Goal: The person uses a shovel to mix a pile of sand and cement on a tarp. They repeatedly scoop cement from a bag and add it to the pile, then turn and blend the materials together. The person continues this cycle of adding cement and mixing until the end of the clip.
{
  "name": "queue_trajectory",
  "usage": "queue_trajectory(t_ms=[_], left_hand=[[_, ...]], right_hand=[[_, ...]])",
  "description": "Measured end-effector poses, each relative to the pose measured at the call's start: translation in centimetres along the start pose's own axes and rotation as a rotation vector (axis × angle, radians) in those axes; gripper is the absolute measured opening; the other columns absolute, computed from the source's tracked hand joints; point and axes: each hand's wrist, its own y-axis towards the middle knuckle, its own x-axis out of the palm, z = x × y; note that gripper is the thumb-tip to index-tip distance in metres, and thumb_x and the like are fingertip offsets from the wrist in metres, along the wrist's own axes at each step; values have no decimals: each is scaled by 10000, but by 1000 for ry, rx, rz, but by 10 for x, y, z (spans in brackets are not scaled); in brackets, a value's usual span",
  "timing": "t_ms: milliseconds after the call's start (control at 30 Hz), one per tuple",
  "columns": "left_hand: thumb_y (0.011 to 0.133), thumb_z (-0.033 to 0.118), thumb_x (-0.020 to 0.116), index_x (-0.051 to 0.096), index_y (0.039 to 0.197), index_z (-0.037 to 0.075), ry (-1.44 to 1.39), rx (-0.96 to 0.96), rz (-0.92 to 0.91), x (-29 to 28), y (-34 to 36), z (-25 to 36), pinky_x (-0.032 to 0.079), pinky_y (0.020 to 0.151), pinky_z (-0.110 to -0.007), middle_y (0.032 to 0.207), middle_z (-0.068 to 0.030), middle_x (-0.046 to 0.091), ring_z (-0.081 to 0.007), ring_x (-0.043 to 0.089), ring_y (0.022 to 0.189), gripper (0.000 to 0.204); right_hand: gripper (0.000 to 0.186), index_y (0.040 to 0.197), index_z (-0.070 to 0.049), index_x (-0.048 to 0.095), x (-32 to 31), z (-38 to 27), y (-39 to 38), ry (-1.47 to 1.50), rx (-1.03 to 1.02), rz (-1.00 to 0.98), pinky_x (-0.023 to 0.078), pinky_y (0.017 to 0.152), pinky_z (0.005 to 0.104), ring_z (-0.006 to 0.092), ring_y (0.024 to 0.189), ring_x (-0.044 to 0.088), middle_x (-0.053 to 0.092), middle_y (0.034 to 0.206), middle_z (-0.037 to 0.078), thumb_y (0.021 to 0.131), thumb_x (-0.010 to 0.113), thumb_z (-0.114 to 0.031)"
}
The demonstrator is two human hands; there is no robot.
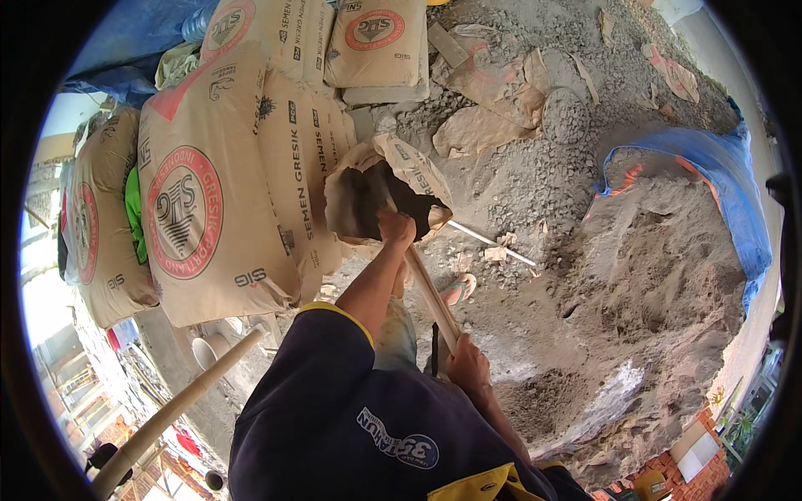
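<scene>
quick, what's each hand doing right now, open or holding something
Left hand: closed around the wooden handle, at the mouth of the torn sack.
Right hand: closed on the same handle, nearer the body.

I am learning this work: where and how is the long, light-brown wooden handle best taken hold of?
Probably with a wrapping grip at two places along the handle, from the near side: it is long and slim, its far part enters the torn brown paper bag, and the rest slants this way. The left hand grips nearer the bag, the right hand lower.
</scene>
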Motion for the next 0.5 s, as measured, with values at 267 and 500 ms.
queue_trajectory(t_ms=[267, 500], left_hand=[[855, 203, 597, 388, 1206, -87, 162, 3, -50, -12, 0, 6, 484, 957, -424, 1222, -304, 533, -396, 579, 1116, 502], [903, 254, 468, 580, 1178, -57, 756, 640, 115, 4, 21, -28, 493, 892, -410, 1209, -237, 596, -370, 584, 1106, 430]], right_hand=[[236, 1027, 13, 449, -25, -33, -22, 13, 74, -139, 491, 789, 574, 500, 869, 627, 635, 920, 311, 849, 518, -126], [309, 1028, 36, 450, -14, -50, -28, 30, 123, -101, 484, 838, 546, 491, 963, 609, 627, 979, 313, 831, 575, -166]])
